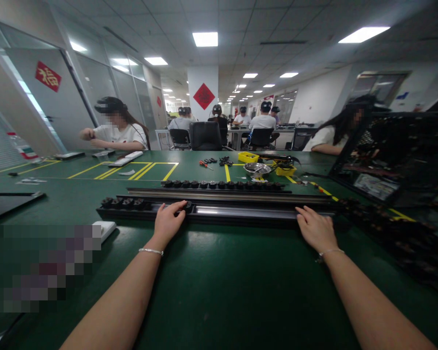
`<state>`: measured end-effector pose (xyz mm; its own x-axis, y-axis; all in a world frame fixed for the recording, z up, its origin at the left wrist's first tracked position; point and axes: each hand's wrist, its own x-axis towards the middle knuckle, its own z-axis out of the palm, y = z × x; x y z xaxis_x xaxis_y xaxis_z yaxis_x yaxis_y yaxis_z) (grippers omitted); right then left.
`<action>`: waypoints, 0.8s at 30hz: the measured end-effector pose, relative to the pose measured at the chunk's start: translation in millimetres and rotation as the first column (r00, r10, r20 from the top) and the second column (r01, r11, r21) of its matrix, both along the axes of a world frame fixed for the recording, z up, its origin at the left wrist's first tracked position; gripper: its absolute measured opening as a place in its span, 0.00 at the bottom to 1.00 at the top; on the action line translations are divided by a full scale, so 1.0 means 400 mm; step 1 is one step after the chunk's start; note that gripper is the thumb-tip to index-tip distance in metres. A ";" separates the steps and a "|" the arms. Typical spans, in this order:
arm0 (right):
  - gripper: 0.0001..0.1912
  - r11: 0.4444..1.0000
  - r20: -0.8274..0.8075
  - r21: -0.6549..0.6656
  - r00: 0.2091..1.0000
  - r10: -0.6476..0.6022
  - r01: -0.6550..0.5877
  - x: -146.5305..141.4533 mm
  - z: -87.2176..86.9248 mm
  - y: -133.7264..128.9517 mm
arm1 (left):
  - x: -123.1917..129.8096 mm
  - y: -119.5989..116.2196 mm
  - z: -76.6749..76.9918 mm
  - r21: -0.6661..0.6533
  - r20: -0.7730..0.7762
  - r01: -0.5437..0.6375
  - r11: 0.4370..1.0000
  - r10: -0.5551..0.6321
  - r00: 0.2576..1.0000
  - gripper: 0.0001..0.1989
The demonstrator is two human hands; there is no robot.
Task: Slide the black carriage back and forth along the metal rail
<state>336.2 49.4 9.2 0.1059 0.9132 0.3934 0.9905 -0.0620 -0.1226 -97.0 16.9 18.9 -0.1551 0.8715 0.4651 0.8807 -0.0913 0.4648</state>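
Note:
A long black channel rail [237, 219] lies across the green table in front of me, with a shiny strip along its inside. Several round black modules [122, 203] sit in its left part. The thumb and forefinger of my left hand [169, 224] close on one small black module [189, 207] near the middle of the rail. My right hand [318, 230] rests its outstretched fingers on the right part of the same rail. Behind lies another dark rail [222, 194], and beyond that a row of black modules [211, 185].
A metal bowl [257, 168], a yellow bin [247, 157] and orange-handled pliers [203, 164] are farther back. Black parts [390, 228] heap at the right beside a black frame [339, 150]. A white power strip [105, 231] lies at left. Co-workers sit left [120, 129] and right [328, 138].

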 end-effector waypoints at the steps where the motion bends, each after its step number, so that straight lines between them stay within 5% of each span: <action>1: 0.28 1.000 0.000 -0.006 1.000 -0.001 0.001 0.000 0.001 0.000 | -0.001 0.000 -0.001 0.003 0.002 0.002 1.000 -0.002 1.000 0.17; 24: 0.29 1.000 -0.023 -0.020 1.000 -0.010 0.009 -0.005 0.003 -0.001 | -0.003 0.002 -0.003 0.013 -0.016 0.022 1.000 -0.022 1.000 0.18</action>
